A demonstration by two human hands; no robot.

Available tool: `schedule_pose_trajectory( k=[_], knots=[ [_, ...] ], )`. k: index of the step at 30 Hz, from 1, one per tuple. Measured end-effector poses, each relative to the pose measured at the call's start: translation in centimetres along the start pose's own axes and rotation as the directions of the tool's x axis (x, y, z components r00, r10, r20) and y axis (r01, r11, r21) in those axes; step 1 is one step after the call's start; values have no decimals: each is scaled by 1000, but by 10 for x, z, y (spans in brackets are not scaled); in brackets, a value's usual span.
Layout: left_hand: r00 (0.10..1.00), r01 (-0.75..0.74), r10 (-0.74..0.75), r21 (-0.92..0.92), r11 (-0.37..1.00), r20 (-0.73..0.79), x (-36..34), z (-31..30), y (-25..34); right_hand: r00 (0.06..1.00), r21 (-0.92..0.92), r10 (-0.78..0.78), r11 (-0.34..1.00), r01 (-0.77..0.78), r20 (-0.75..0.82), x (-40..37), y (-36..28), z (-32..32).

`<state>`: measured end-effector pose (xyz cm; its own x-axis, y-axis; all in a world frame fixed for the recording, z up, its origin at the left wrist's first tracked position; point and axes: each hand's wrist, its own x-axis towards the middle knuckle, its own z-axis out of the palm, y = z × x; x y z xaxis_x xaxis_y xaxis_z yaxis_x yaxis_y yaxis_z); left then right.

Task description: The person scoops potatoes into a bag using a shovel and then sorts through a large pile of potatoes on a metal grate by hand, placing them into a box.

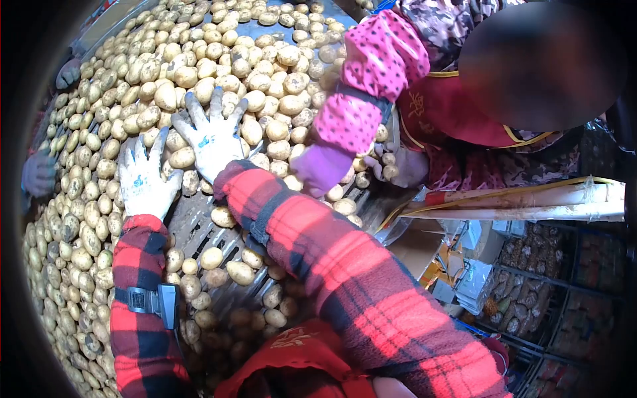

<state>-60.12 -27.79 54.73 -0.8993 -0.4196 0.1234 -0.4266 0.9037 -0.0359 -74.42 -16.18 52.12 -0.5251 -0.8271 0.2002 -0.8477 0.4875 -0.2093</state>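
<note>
Both my hands wear white gloves with blue print and greyish fingertips. My left hand [144, 180] lies spread over the potatoes [86, 211], its fingers pointing away from me. Just right of it and a little farther off, my right hand [213, 138] rests on the heap with its fingers apart. Neither hand is closed around a potato. Between the two gloves sits a potato [182, 157]. Below them, part of a dark slatted surface [192, 229] shows, with a few loose potatoes on it.
At the right, a co-worker in a pink dotted sleeve [352, 119] reaches in with a purple-gloved hand [323, 170]. Other gloved hands [40, 174] are at the left edge. Cardboard [418, 247] and crates [524, 285] of bagged goods stand at lower right.
</note>
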Motion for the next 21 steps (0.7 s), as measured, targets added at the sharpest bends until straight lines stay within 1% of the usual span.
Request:
schedule_pose_trajectory(
  k=[1, 3, 6, 8, 9, 10, 12, 13, 16, 21],
  knots=[
    [999, 24, -24, 11, 1000, 30, 0, -1, 1, 1000, -11, -4, 1000, 4, 0, 0, -1, -1],
    [1000, 6, -6, 1, 1000, 12, 0, -1, 0, 1000, -14, -2, 1000, 2, 19, 0, -1, -4],
    [998, -17, 16, -18, 1000, -65, 0, 6, -2, 1000, -26, 1, 1000, -1, 19, 0, -1, -4],
    [999, -4, 3, -14, 1000, -50, -1, 8, -4, 997, -43, -17, 999, 13, -79, -1, 0, 4],
    [999, 20, -20, -9, 1000, -26, -1, 10, -4, 995, -25, -20, 1000, 17, -97, 1, 1, 6],
    [999, 32, -32, -19, 999, -9, 0, 11, -4, 994, -48, -24, 999, 19, -110, 2, 1, 8],
    [998, 32, -32, -16, 999, -44, -1, 13, -5, 995, -39, -30, 999, 27, -99, 2, 0, 1],
    [998, 38, -40, -34, 999, -48, -1, 14, -5, 999, -28, -6, 1000, 8, 49, 2, 0, -2],
    [998, 60, -60, -22, 998, -14, 0, 10, -1, 997, -17, -27, 1000, 26, -73, 1, 2, 6],
    [999, 39, -39, -18, 999, -20, 1, 10, -3, 996, 9, -27, 1000, 28, -87, 2, 2, 6]
  ],
)
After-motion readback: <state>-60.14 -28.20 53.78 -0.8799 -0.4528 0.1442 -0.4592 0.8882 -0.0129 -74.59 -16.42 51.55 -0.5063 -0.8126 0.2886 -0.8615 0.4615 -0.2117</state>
